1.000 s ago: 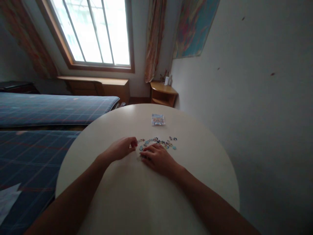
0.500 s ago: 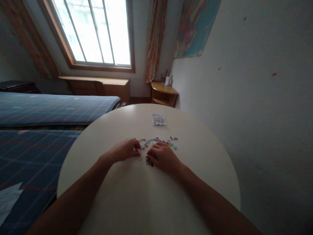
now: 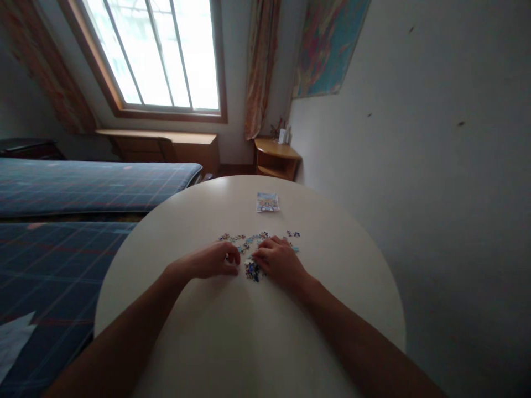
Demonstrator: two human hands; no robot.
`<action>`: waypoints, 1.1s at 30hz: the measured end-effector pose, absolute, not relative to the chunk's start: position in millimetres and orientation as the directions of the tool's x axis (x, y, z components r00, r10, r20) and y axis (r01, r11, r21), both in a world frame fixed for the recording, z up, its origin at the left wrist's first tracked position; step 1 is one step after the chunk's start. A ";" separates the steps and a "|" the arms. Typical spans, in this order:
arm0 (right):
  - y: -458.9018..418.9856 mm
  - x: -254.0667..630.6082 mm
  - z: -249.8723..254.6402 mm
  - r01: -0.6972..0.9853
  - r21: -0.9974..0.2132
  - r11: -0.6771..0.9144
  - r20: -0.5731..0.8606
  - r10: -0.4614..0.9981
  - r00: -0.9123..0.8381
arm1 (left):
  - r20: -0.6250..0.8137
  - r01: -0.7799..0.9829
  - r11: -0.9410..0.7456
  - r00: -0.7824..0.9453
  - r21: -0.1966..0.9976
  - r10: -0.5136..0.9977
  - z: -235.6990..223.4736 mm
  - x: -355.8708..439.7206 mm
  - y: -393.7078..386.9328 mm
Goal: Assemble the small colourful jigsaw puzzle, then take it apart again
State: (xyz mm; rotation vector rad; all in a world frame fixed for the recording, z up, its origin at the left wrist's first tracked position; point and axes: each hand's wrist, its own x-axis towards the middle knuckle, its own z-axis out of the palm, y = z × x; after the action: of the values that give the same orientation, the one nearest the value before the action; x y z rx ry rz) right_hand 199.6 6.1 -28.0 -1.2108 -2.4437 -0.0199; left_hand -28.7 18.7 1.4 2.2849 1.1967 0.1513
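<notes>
Small jigsaw puzzle pieces (image 3: pixel 252 271) lie in a dark, bluish heap between my hands. More loose pieces (image 3: pixel 251 239) spread in an uneven band beyond the fingers. My left hand (image 3: pixel 215 260) rests at the left of the heap, its fingers curved and a gap showing between thumb and index finger; nothing can be made out in it. Over the right side of the heap, my right hand (image 3: pixel 279 260) has its fingertips drawn together at a pale puzzle piece, and its palm hides some others. A small square picture packet (image 3: pixel 267 202) lies farther back.
Everything lies on a round cream table (image 3: pixel 199 337). Beds with plaid mattresses (image 3: pixel 99 185) stand to the left, with papers (image 3: pixel 14 340) on the nearer one. A wall (image 3: pixel 415 182) runs along the right; a wooden corner shelf (image 3: pixel 276 152) stands behind the table.
My right hand has drawn right and uncovered the dark heap of pieces. My left hand has shifted right and nearer to me, uncovering pieces at the far left.
</notes>
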 end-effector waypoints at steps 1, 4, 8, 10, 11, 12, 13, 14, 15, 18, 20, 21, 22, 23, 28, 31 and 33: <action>5.5 199.6 -27.5 0.763 -0.178 0.622 0.372 0.760 -0.533 | -0.155 0.725 -0.449 0.598 0.522 0.786 1.4 -28.6 18.2; 2.4 199.1 -26.9 0.731 -0.222 0.645 0.387 0.747 -0.541 | -0.146 0.717 -0.454 0.604 0.529 0.783 0.7 -29.3 18.0; -0.7 197.4 -28.5 0.669 -0.261 0.695 0.383 0.711 -0.590 | -0.102 0.698 -0.482 0.617 0.529 0.781 -0.8 -29.5 21.3; -0.8 196.6 -29.2 0.670 -0.268 0.692 0.375 0.716 -0.589 | -0.069 0.692 -0.495 0.614 0.525 0.786 -2.2 -28.5 24.3; -0.4 196.3 -29.4 0.673 -0.268 0.689 0.372 0.719 -0.587 | -0.040 0.691 -0.505 0.609 0.517 0.792 -3.2 -27.7 25.7; 0.1 196.2 -29.4 0.677 -0.266 0.686 0.371 0.721 -0.585 | -0.006 0.690 -0.520 0.605 0.503 0.796 -4.2 -26.7 26.9; 0.7 196.1 -29.4 0.681 -0.263 0.683 0.372 0.723 -0.582 | 0.027 0.689 -0.537 0.603 0.486 0.798 -5.1 -25.6 27.6; 1.3 196.2 -29.5 0.685 -0.260 0.680 0.374 0.725 -0.578 | 0.051 0.689 -0.554 0.605 0.468 0.795 -5.8 -24.4 27.8; 1.9 196.3 -29.7 0.691 -0.259 0.675 0.377 0.729 -0.571 | 0.064 0.684 -0.571 0.614 0.453 0.787 -6.1 -23.1 27.5; 3.0 195.9 -31.3 0.713 -0.269 0.647 0.382 0.752 -0.537 | 0.047 0.661 -0.606 0.658 0.443 0.752 -5.0 -19.9 24.1; 3.0 194.5 -31.9 0.736 -0.284 0.615 0.381 0.777 -0.502 | 0.009 0.660 -0.599 0.669 0.454 0.744 -3.4 -19.0 21.9; 3.1 194.0 -31.5 0.746 -0.293 0.599 0.383 0.788 -0.482 | -0.013 0.662 -0.591 0.671 0.461 0.741 -2.6 -18.9 21.2; 3.5 193.9 -30.5 0.753 -0.303 0.584 0.385 0.798 -0.464 | -0.030 0.665 -0.585 0.672 0.464 0.740 -2.1 -18.9 20.7; 4.4 194.9 -28.8 0.757 -0.314 0.572 0.387 0.806 -0.448 | -0.029 0.665 -0.588 0.674 0.461 0.739 -1.7 -18.8 20.4; 20.0 227.1 -17.9 0.790 -0.390 0.472 0.392 0.862 -0.322 | 0.252 0.607 -0.698 0.658 0.379 0.709 -8.5 -10.7 14.7; 34.6 262.3 -21.7 0.821 -0.407 0.401 0.342 0.900 -0.271 | 0.232 0.670 -0.680 0.640 0.298 0.732 -22.6 -0.7 8.9; 42.4 281.0 -28.9 0.844 -0.395 0.363 0.258 0.925 -0.277 | 0.142 0.729 -0.632 0.618 0.264 0.773 -33.5 3.9 7.7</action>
State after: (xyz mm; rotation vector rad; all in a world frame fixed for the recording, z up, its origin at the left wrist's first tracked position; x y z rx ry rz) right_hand 281.0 42.4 -28.9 -1.5360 -2.1895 0.2491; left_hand 3.9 7.7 -33.5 2.6610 1.2471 0.3621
